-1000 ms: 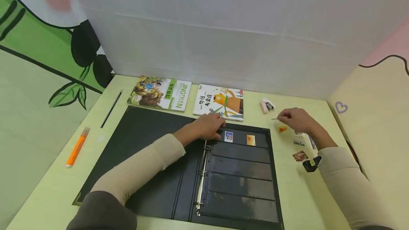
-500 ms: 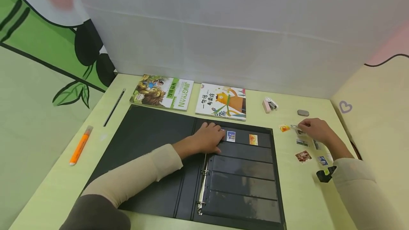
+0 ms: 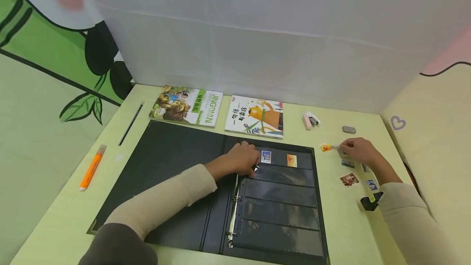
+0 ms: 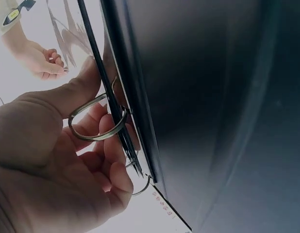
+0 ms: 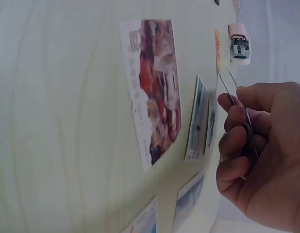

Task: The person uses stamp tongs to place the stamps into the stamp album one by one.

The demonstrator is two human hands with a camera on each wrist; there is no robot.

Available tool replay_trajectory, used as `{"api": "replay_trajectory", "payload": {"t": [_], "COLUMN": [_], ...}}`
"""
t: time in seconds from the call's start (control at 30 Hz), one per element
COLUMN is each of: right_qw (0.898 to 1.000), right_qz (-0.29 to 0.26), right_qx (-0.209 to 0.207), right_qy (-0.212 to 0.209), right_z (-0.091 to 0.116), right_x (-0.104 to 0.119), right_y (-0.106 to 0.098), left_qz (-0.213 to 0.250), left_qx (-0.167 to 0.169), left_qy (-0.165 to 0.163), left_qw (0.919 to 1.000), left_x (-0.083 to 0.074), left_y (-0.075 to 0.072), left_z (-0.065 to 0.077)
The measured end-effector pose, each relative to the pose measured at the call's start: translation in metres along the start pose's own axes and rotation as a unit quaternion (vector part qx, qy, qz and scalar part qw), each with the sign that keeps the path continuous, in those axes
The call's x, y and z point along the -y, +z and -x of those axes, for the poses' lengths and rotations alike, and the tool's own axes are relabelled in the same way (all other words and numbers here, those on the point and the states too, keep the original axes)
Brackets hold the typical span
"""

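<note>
A black ring-bound stamp album (image 3: 176,167) lies open on the table. My left hand (image 3: 243,158) is at the rings on its right half. In the left wrist view the thumb and curled fingers pinch the edge of the black album page (image 4: 104,73) beside a metal ring (image 4: 75,127). A blue stamp (image 3: 266,157) and an orange stamp (image 3: 292,160) sit in the page's top strip. To the right of the album, my right hand (image 3: 358,150) holds metal tweezers (image 5: 247,116). Their tips, slightly apart, are right at a yellow-orange stamp (image 3: 326,147) on the table.
Several loose stamps lie near the right hand, among them a reddish-brown stamp (image 3: 349,180) and a blue one (image 3: 371,185). Behind are two books (image 3: 254,117), a pink stapler (image 3: 311,120) and a grey eraser (image 3: 348,129). An orange marker (image 3: 92,169) and a pencil (image 3: 131,123) lie left.
My right hand has moved right with the tweezers, and their tips have come to the yellow-orange stamp. The left hand's fingers have shifted and curled more at the page edge.
</note>
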State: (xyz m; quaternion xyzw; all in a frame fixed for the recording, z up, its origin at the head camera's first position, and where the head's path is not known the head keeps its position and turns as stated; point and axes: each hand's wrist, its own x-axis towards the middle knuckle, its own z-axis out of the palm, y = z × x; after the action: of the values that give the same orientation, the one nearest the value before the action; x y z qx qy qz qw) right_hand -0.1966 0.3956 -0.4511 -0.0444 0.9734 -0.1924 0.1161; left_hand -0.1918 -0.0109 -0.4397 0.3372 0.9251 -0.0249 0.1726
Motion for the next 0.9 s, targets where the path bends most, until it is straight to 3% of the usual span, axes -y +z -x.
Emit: {"api": "replay_trajectory", "payload": {"t": [0.13,0.37,0.63,0.77,0.9], "right_qw": [1.0,0.999,0.996,0.995,0.995], "right_qz": [-0.01,-0.038,-0.086,-0.098,-0.097], "right_qx": [0.0,0.002,-0.001,0.0,0.0], "right_qy": [-0.003,-0.007,-0.004,0.001,-0.009], "right_z": [-0.002,0.001,0.007,0.01,0.012], "right_x": [0.001,0.008,0.011,0.014,0.018], "right_y": [0.003,-0.005,-0.019,-0.022,-0.024], "left_qz": [-0.011,0.019,0.042,0.067,0.041], "left_qx": [0.022,0.045,0.059,0.052,0.025], "left_qy": [0.002,-0.003,-0.001,-0.016,-0.004], "left_qw": [0.9997,0.9988,0.9973,0.9963,0.9988], "left_x": [-0.003,-0.005,-0.011,-0.012,-0.011], "left_y": [-0.003,-0.003,-0.008,-0.006,-0.002], "left_z": [-0.005,-0.01,-0.003,0.0,0.0]}}
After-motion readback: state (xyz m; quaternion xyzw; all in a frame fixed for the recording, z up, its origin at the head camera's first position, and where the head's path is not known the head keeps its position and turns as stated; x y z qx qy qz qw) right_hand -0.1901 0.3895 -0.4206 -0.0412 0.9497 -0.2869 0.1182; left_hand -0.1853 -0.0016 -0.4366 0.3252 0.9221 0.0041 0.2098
